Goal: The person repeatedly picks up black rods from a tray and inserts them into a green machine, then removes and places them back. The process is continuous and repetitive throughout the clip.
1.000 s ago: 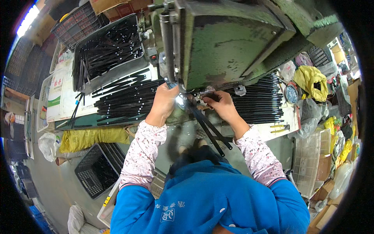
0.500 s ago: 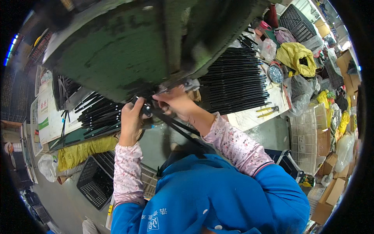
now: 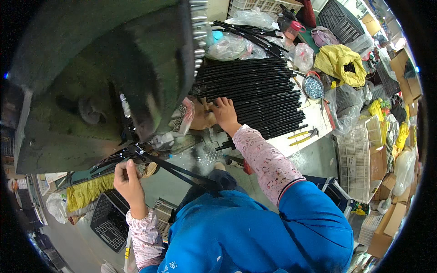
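Rods (image 3: pixel 150 161), thin and black, are pinched in the left hand (image 3: pixel 129 182) just under the green machine (image 3: pixel 91 91). The fingers are closed around them where several meet near a small joint. Their long axis runs from upper left to lower right, and the free ends slant down toward the person's blue jacket (image 3: pixel 255 232).

The right hand (image 3: pixel 223 111) lies on the stack (image 3: pixel 255 95) of the same black rods on the surface (image 3: pixel 314 120). Its fingers are spread and bent over the stack's left end, pressing on the rods; whether it grips one I cannot tell. The stack fills the middle of the surface, and its rods lie side by side, long axis running left to right with a slight rise toward the right.

At the right edge of the surface lie yellow-handled pliers (image 3: pixel 302 135). A round tin (image 3: pixel 313 86) of small metal parts stands just beyond the stack's right end. Toward the far edge are clear plastic bags (image 3: pixel 236 45) and a few loose rods. A yellow bag (image 3: pixel 339 63) sits at the far right corner.

The room is crowded. White crates (image 3: pixel 359 159) and cardboard boxes (image 3: pixel 391 191) stand to the right of the surface. A black crate (image 3: pixel 109 220) sits on the floor at lower left, with yellow cloth (image 3: pixel 86 195) beside it.
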The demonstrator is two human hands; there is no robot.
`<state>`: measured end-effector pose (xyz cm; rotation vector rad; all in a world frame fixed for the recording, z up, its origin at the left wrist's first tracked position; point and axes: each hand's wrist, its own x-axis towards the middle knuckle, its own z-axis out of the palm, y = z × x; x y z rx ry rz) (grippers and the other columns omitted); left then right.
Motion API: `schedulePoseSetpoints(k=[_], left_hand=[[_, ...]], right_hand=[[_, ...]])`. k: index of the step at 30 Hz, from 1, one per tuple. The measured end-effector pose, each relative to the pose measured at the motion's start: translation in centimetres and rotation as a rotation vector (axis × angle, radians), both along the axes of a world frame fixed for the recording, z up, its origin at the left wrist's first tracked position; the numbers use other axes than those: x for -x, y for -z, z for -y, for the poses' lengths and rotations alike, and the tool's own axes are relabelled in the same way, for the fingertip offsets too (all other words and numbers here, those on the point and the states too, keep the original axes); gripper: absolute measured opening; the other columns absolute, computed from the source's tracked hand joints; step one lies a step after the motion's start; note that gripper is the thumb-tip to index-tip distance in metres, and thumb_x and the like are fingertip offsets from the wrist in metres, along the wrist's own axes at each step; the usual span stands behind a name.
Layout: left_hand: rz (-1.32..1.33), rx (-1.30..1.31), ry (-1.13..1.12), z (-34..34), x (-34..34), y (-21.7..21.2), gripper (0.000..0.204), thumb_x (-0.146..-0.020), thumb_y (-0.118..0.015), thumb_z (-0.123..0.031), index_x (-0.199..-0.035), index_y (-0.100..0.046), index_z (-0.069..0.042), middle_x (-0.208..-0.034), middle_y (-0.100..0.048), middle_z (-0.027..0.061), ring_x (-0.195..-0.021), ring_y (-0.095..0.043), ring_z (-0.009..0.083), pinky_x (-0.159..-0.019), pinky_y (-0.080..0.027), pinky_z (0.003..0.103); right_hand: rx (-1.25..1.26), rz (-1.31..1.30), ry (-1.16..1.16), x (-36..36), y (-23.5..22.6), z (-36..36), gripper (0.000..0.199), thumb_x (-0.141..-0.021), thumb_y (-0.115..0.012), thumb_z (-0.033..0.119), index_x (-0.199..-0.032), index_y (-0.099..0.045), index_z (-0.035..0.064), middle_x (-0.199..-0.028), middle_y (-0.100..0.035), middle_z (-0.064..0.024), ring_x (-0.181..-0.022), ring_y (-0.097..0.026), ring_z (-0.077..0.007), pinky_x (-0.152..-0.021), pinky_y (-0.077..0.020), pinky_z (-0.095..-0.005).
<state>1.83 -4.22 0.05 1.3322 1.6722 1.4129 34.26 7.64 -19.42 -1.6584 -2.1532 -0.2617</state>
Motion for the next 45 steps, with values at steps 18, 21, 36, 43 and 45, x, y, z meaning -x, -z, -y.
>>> schedulePoseSetpoints(k=[18, 21, 36, 43, 45], left_hand=[[0.599, -0.006, 0.030, -1.8, 2.6, 0.1, 0.025, -0.094, -0.059, -0.015, -0.106, -0.057, 0.008, -0.090, -0.065, 0.0150, -0.076, -0.068, 0.0233, -0.070, -0.058, 0.031], [0.539, 0.247, 0.206, -1.2, 2.0, -0.7, 0.026, -0.095, -0.058, -0.019, -0.099, -0.059, 0.006, -0.080, -0.065, 0.0146, -0.065, -0.066, 0.0207, -0.060, -0.055, 0.029], [1.061, 0.520, 0.616, 0.8, -5.9, 3.3, 0.020, -0.097, -0.051, -0.011, -0.107, -0.056, 0.005, -0.091, -0.065, 0.0119, -0.077, -0.066, 0.0198, -0.068, -0.055, 0.028], [1.141, 0.483, 0.623, 0.4, -7.6, 4.8, 0.027, -0.100, -0.042, -0.017, -0.103, -0.059, 0.004, -0.097, -0.064, 0.0096, -0.085, -0.064, 0.0194, -0.077, -0.055, 0.033], [1.072, 0.460, 0.658, 0.2, -7.6, 4.9, 0.028, -0.101, -0.042, -0.018, -0.100, -0.059, 0.004, -0.094, -0.064, 0.0095, -0.084, -0.064, 0.0191, -0.076, -0.055, 0.033]], right_hand=[[-0.072, -0.482, -0.532, 10.4, -17.0, 6.1, 0.023, -0.081, -0.069, 0.027, -0.098, -0.070, 0.0114, -0.091, -0.065, -0.0070, -0.076, -0.065, -0.0256, -0.065, -0.0534, -0.0354], [-0.121, -0.465, -0.409, 11.8, -16.8, 5.8, 0.023, -0.082, -0.068, 0.028, -0.101, -0.071, 0.0161, -0.085, -0.067, -0.0091, -0.071, -0.064, -0.0283, -0.067, -0.0535, -0.0407], [0.035, -0.364, -0.133, 14.7, -18.9, 8.6, 0.020, -0.080, -0.068, 0.023, -0.092, -0.070, 0.0075, -0.088, -0.067, -0.0096, -0.078, -0.065, -0.0292, -0.065, -0.0523, -0.0376], [-0.106, -0.377, -0.141, 13.6, -19.2, 9.9, 0.017, -0.073, -0.073, 0.016, -0.087, -0.070, 0.0070, -0.082, -0.066, -0.0088, -0.076, -0.062, -0.0285, -0.067, -0.0505, -0.0362], [-0.091, -0.401, -0.142, 13.4, -19.3, 9.8, 0.018, -0.071, -0.074, 0.015, -0.086, -0.070, 0.0059, -0.082, -0.066, -0.0093, -0.076, -0.061, -0.0292, -0.068, -0.0500, -0.0367]])
